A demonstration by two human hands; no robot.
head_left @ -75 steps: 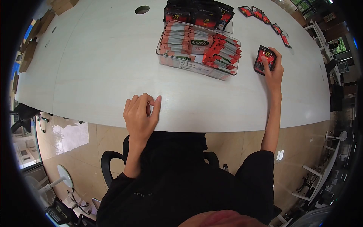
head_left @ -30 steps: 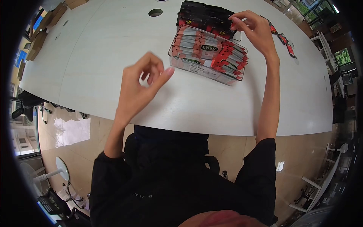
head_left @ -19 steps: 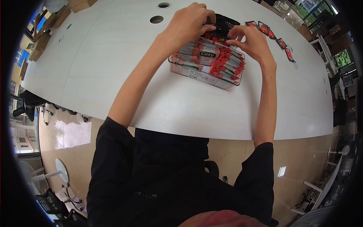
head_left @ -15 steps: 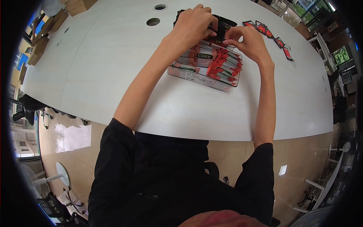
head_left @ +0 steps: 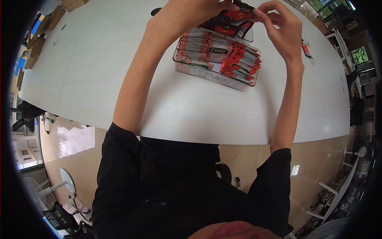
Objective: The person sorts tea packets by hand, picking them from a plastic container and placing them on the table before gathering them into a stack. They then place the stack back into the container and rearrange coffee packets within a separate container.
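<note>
At the top of the head view, my left hand pinches the upper edge of a black-and-red sachet. My right hand has its thumb and index finger closed on that sachet's right corner. Under it lie other black-and-red sachets at the far side of a clear tray. Rows of white-and-red Cozy sachets stand inside the tray, with redder ones on its right. The frame's top edge cuts off part of my left hand.
The tray stands on a large white table. Right of my right hand lies a small red-and-black sachet. A dark cable hole shows beside my left forearm. Cardboard boxes are at the far left.
Both hands have moved up and away from the tray's middle, my right hand also rightward. A black-and-red sachet now shows stretched between them. The view has shifted slightly.
</note>
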